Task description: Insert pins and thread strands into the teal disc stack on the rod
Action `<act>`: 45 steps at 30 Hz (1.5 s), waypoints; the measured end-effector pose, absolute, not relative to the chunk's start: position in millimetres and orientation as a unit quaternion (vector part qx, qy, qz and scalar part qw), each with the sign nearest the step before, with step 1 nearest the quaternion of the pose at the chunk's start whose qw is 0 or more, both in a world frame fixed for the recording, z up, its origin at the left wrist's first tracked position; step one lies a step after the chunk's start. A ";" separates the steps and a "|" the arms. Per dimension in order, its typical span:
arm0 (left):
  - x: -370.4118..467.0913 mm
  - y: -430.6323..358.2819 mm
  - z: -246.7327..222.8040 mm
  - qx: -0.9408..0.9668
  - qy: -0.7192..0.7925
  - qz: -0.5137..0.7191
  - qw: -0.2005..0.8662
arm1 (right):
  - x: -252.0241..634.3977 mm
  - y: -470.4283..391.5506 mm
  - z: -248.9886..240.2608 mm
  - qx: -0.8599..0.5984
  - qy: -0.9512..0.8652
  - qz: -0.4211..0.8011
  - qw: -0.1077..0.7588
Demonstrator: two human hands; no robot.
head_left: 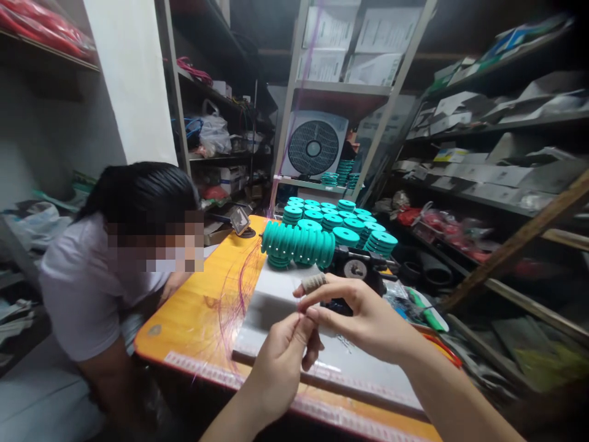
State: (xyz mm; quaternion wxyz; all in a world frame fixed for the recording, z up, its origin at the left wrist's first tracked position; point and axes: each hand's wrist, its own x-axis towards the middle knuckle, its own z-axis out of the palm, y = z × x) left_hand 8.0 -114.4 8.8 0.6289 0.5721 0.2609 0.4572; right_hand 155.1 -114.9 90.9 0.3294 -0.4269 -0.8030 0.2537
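Teal plastic forms the ribbed cylinder [299, 245], the thing nearest beyond the hands, at the centre of the frame; its right end meets a black machine [356, 270], whose lower part the right hand [368, 319] partly hides. The fingers of both hands are narrow, tips pinched together just below centre; whatever lies between them is too fine to make out. A wrap [313, 282] covers one right finger, while the left hand [281, 353] shows mostly its back. Pink strands [242, 282] fade in and out of sight at centre left. A person [133, 215] leans in at the left, face blurred.

White cartons [329, 27] fill the top shelf at upper centre, closed, with unreadable print. Open white boxes [488, 169] line the right shelves, contents unclear, and a pale plastic bag [214, 132] sits at upper left.

Bare orange counter [202, 282] shows between the person and the grey board [271, 294], crossed by strands. Teal discs [352, 224] crowd the far side; a green-handled tool [426, 310] and red handles [444, 350] narrow the right edge.
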 end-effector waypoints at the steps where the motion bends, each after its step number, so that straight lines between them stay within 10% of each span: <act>1: 8.4 -116.8 10.6 0.577 0.256 0.443 0.637 | 155.9 -115.7 92.7 -0.420 -0.802 0.272 0.325; 30: 8.3 -121.7 9.4 0.496 0.144 0.419 0.747 | 158.7 -129.1 73.3 -0.421 -0.688 0.395 0.441; 40: 3.4 -115.4 7.0 0.605 0.304 0.427 0.600 | 157.9 -136.5 78.6 -0.392 -0.860 -0.245 0.214; 45: 2.0 -115.8 11.1 0.675 0.334 0.410 0.515 | 147.2 -139.5 76.5 -0.380 -0.838 -0.376 0.109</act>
